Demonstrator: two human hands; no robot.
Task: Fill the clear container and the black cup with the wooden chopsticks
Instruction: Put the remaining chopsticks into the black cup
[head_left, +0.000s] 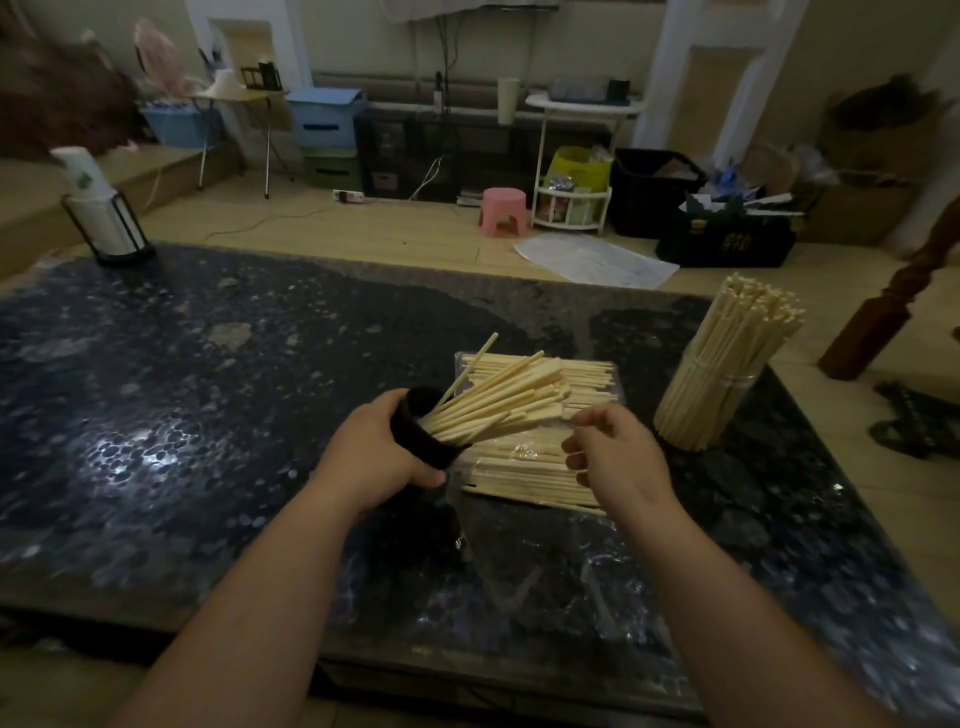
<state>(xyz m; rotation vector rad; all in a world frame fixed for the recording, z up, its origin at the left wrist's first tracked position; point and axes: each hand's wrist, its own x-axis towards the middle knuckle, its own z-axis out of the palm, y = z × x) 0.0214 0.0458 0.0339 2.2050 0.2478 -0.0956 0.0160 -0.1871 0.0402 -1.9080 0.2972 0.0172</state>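
Left hand (379, 452) grips the black cup (415, 431), which looks lifted off the desk (208, 389) and is tipped hard right, mouth nearly sideways. The chopsticks (498, 400) in it fan out loose above the pile (524, 483). Right hand (618, 452) sits at their tips, fingers loosely curled; can't tell if it pinches any. Main risk: with that much tilt and nothing capping the mouth, a jolt slides the bundle out. One stick already splays up away from the rest. Shoving on uneven ends could jam or scatter them. The pile lies in a slick clear wrapper (519, 451), so sticks may roll when grabbed. Clear container (696, 410) stands right, near the desk edge, packed full and probably top-heavy; a careless right forearm could tip it. Stand with a white roll (106, 223) sits at the far-left corner, well apart. Pink stool (503, 208) on the floor beyond, no obstacle.
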